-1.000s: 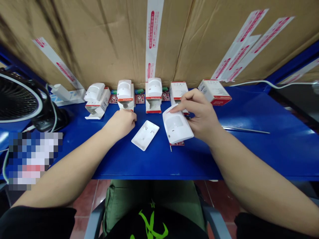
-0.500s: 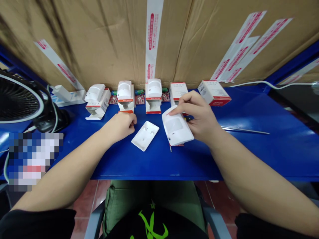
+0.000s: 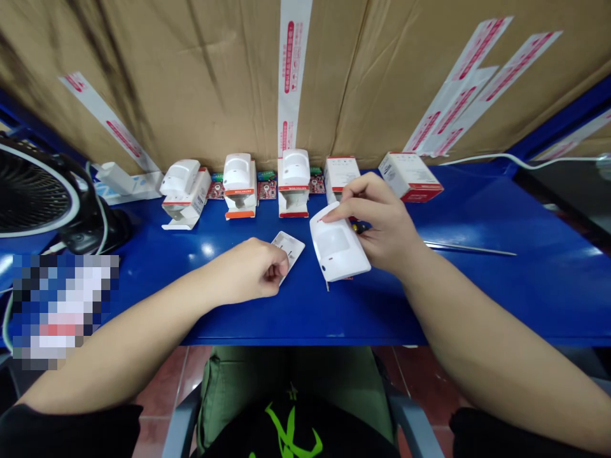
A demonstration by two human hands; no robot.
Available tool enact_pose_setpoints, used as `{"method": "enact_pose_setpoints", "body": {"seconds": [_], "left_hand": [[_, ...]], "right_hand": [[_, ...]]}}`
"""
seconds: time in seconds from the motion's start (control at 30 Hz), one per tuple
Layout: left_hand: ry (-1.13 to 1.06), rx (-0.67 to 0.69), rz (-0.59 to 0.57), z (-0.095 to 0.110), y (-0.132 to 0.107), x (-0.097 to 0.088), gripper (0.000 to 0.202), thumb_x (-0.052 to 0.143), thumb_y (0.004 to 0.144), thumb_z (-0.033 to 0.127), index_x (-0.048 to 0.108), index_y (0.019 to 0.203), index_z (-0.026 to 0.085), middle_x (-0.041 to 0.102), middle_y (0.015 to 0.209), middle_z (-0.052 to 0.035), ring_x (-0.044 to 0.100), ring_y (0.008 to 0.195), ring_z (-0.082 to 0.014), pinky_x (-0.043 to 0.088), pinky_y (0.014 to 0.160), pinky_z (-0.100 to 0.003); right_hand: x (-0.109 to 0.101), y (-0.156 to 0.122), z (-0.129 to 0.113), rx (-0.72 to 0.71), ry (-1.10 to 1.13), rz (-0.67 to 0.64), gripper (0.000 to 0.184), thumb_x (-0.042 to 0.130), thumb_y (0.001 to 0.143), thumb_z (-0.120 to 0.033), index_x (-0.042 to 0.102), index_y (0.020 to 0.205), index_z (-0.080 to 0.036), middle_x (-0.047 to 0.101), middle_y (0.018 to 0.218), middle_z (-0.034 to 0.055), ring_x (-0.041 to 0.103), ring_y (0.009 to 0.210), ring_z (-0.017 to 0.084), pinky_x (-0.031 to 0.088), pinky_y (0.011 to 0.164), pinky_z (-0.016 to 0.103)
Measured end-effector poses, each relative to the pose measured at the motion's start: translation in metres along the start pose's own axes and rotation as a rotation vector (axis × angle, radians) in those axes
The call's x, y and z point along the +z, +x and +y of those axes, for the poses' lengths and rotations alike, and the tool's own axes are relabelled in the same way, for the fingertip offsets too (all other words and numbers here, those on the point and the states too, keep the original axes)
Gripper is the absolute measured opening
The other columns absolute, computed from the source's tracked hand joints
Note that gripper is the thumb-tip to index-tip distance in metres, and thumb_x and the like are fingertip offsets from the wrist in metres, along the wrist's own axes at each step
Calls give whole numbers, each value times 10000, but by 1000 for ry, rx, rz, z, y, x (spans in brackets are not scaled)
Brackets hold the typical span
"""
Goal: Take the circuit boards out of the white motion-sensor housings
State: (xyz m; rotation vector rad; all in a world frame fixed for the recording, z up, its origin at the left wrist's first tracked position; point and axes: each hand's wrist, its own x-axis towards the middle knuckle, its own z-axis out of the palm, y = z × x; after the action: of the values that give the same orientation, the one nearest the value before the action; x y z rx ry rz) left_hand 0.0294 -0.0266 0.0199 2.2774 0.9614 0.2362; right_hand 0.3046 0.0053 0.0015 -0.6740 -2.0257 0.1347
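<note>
Left hand (image 3: 245, 270) is curling over white back plate (image 3: 289, 249), fingertips touching it (plate's partly hidden); right hand (image 3: 384, 222) is pinching sensor cover (image 3: 337, 245) w/ fingers on top. Further back, sensors (image 3: 240, 177) & boxes (image 3: 409, 177) are standing on blue table (image 3: 525, 286), w/ red PCBs (image 3: 267, 189) between.

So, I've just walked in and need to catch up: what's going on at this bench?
A person holds a white motion-sensor casing in their right hand, while their left hand covers part of a white back plate. Along the back of the blue bench, more sensors stand among red-trimmed white boxes and red circuit boards.
</note>
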Motion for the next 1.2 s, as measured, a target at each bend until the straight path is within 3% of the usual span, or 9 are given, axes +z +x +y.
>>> {"method": "enact_pose_setpoints", "body": {"seconds": [0.13,0.27,0.47,0.57,0.67,0.83,1.0,1.13,1.2], "left_hand": [[44,50,-26,0,-2,1,258,674,726,-44,751,834,178,732,733,41,687,616,-111,509,635,-222],[72,79,-56,1,-4,-6,263,631,741,-15,762,857,182,763,777,12,702,653,-135,515,654,-249],[135,131,-55,2,-10,-18,184,743,740,116,740,911,186,747,850,-5,689,735,-168,514,698,-288],[264,80,-92,4,-11,-19,265,890,739,277,770,955,183,746,870,-21,694,754,-203,506,698,-315],[376,43,-143,5,-10,-16,348,947,734,356,810,1007,190,769,929,-49,720,798,-238,509,706,-331],[407,16,-187,5,-7,-12,218,922,786,287,825,966,211,777,926,-53,744,842,-251,512,723,-332],[352,106,-205,3,-8,-12,70,859,852,195,807,895,212,774,895,-33,748,864,-230,514,771,-329],[312,118,-164,2,-11,-15,101,867,853,227,783,905,207,747,923,-25,732,859,-213,506,754,-320],[343,77,-115,3,-13,-17,179,901,826,302,773,906,205,727,924,-26,709,812,-206,489,703,-319]], "right_hand": [[4,0,0,-35,-8,24,119,761,918,-193,768,963,-303,603,967,20,620,889,221,510,782,399],[2,2,-4,2,-15,25,120,736,873,-159,702,909,-268,728,1042,48,721,986,259,555,845,429],[-8,2,-11,256,137,-117,179,758,872,-235,586,917,-261,855,1015,59,814,881,262,586,696,378],[-8,1,-10,288,181,-153,188,748,877,-267,566,921,-269,845,925,31,802,799,238,581,660,360],[-7,0,-9,249,179,-160,208,726,837,-195,553,922,-272,833,895,7,786,761,218,566,649,335],[-7,0,-9,214,185,-181,230,705,808,-137,552,923,-264,835,915,10,768,751,203,541,643,310],[-9,1,-10,212,181,-193,228,686,820,-138,519,911,-266,803,884,-2,703,702,175,507,631,305],[-8,1,-10,261,180,-129,263,693,879,-158,458,863,-274,659,758,-41,575,616,148,453,571,304],[-6,0,-8,341,261,-76,243,684,945,-208,458,895,-283,600,752,-46,590,608,155,476,548,311]]}}
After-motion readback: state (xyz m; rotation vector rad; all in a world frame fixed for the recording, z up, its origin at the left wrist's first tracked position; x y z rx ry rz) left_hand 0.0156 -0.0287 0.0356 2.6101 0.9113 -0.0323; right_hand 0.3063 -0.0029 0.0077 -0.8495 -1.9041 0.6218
